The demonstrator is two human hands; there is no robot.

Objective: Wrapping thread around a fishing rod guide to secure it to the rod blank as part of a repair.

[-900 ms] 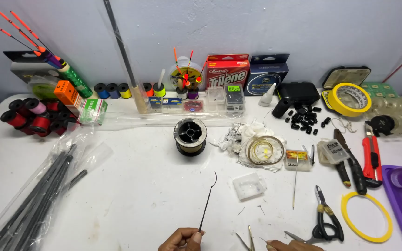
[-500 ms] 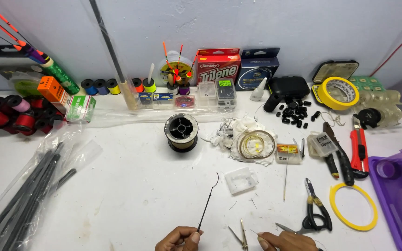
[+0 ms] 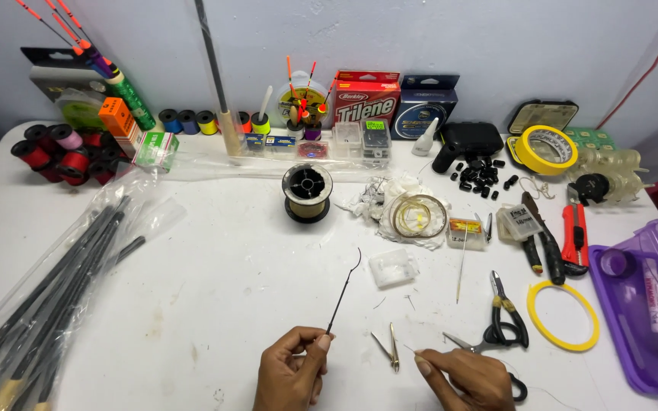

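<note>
Head view caught a thin black rod tip (image 3: 343, 293) pinched in the left hand (image 3: 289, 371), fingers closed on its lower end, its curled top pointing to twelve o'clock. At three o'clock the right hand (image 3: 467, 374) had fingers closed on something fine, too thin to tell. Between them lay small tweezers (image 3: 388, 348) on the desk (image 3: 215, 289). Scissors (image 3: 506, 320) sat further right, a line spool (image 3: 307, 192) at twelve. Nothing looked joined to the tip yet.

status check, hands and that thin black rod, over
Left hand pinching thin black rod, tip up. Right hand beside tweezers. Nothing blocking.
</note>
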